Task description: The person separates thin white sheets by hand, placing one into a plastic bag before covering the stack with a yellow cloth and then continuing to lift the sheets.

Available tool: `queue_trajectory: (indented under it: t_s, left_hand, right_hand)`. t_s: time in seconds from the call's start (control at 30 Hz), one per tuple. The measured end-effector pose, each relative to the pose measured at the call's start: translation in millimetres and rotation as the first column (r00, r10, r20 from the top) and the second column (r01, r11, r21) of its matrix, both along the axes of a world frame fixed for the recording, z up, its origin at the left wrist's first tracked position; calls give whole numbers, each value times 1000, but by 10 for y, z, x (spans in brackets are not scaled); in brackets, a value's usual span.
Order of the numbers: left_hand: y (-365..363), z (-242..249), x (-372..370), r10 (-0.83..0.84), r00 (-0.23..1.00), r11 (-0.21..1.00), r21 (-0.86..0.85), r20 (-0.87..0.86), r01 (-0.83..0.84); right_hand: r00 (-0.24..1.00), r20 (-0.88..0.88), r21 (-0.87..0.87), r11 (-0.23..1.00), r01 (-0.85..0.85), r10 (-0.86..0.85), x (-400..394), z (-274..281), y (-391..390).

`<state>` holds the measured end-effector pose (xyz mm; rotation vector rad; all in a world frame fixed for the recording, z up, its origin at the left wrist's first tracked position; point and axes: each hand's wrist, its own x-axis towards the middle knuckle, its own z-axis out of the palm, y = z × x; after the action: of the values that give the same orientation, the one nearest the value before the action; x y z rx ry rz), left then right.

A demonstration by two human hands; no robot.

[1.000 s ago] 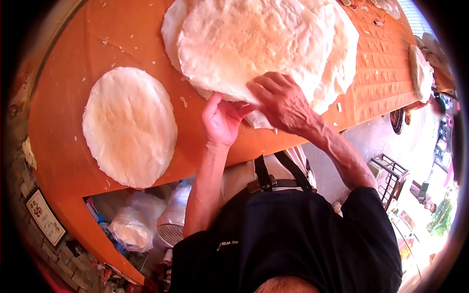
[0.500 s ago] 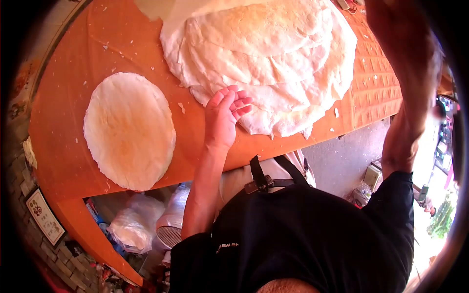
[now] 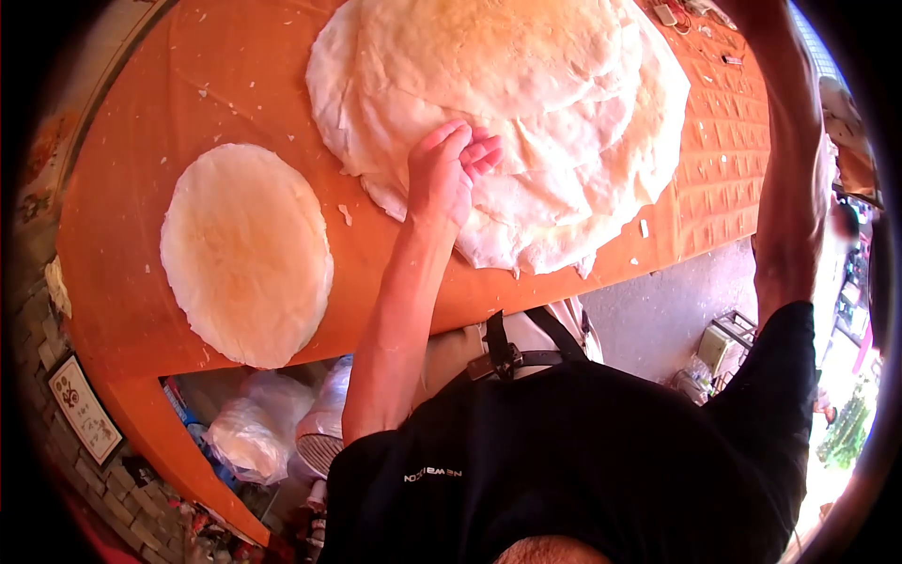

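Observation:
My left hand (image 3: 453, 171) is over the near side of a wide stack of thin, floury flatbreads (image 3: 564, 141). Its fingers are loosely curled, with the thumb on top and nothing visible in them. The stacked sheets have wavy, folded edges on the near side. A single oval flatbread (image 3: 246, 254) lies flat to the left, close to the table's near edge. My right forearm (image 3: 791, 160) reaches up along the right side, and the hand at its end is beyond the top of the view.
The orange-covered table (image 3: 366, 310) carries scattered pale crumbs. Plastic-wrapped bundles (image 3: 258, 428) sit beneath its near side. A framed sign (image 3: 85, 409) stands at lower left. Cables with a white plug (image 3: 665, 14) lie at the far right of the table.
A pale sheet at the top of the view, overlapping the stack, has gone from sight. My left hand has moved farther over the stack, its fingers curling more. My right arm has shifted slightly.

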<state>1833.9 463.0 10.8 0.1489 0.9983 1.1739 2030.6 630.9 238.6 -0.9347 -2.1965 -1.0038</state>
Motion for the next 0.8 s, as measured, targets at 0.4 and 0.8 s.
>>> queue_trajectory:
  t_s: [0.4,0.8]
  left_hand:
    - [101,72,141,69,982,994,-74,-173,-83]
    - [271,0,23,81,971,994,-48,-223,-94]
  right_hand:
    - [993,-111,-761,645,-64,-32,116,-2021,-628]
    - [983,-167,-721,689,-73,-71,-224,-2102,-562]
